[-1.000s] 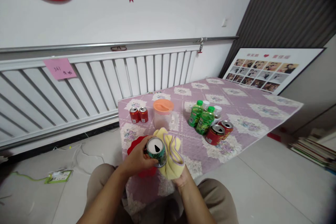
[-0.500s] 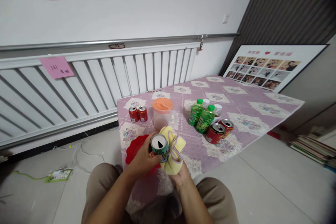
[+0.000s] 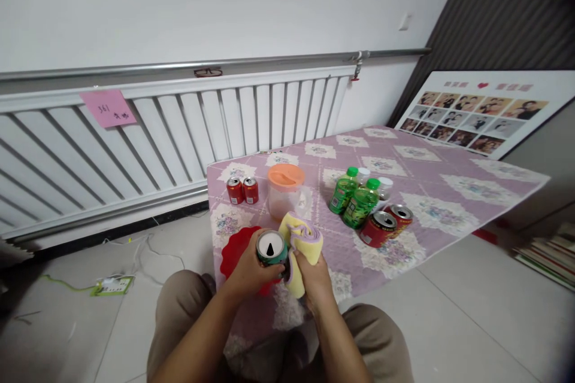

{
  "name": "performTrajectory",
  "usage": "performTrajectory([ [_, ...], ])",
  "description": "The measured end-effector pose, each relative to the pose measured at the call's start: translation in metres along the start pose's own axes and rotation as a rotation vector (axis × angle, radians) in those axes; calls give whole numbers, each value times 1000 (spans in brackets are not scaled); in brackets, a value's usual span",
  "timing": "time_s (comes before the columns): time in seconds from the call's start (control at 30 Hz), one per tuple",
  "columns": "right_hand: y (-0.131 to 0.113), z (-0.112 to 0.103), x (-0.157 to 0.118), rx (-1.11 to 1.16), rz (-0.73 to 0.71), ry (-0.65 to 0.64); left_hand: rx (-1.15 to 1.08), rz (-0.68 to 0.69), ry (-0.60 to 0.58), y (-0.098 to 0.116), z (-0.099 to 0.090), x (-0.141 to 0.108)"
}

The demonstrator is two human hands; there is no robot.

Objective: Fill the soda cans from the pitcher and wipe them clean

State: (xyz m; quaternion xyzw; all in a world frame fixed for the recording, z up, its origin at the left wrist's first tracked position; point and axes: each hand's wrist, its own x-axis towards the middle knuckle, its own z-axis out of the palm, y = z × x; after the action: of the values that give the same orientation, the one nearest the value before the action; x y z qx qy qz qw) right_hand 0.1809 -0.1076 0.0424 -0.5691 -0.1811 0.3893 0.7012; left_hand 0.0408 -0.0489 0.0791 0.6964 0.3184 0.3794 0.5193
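Wrapped round an opened green drink can (image 3: 271, 246), my left hand (image 3: 248, 269) holds it upright above the near end of the table, its silver top facing me. My right hand (image 3: 314, 278) grips a folded yellow cloth (image 3: 306, 244) with purple edging, close against the can's right side. A red scalloped dish (image 3: 233, 251) lies beneath my left hand, which hides part of it. Just beyond the cloth stands a clear plastic jug (image 3: 283, 200) with an orange lid.
Two small red cans (image 3: 242, 191) stand at the table's left. Green-capped bottles (image 3: 354, 198) with white-capped ones behind and two larger red cans (image 3: 385, 226) stand to the right. A floral tablecloth (image 3: 431, 209) covers the table; a white radiator (image 3: 179, 131) runs behind it.
My right hand has turned and come up, with its thumb now over the cloth. The cloth looks more rolled at its top. The camera view has shifted slightly left.
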Motion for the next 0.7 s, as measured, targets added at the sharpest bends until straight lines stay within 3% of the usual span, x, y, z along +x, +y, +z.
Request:
performTrajectory([
  [0.1,-11,2,-8,-60,-62,-14,10,4,-11,-2,-4,2],
  [0.23,-19,13,-16,-72,-91,-130,29,55,-62,-2,-5,1],
  [0.4,-13,21,-10,92,85,-121,41,7,-137,7,-8,-7],
  [0.5,-6,18,-6,217,179,-193,15,-17,-175,11,-11,-11],
  [0.6,0,15,-8,309,215,-245,-52,-27,-189,8,-17,-10],
  [0.7,1,14,-13,288,203,-190,-159,-25,-204,0,-24,-7],
])
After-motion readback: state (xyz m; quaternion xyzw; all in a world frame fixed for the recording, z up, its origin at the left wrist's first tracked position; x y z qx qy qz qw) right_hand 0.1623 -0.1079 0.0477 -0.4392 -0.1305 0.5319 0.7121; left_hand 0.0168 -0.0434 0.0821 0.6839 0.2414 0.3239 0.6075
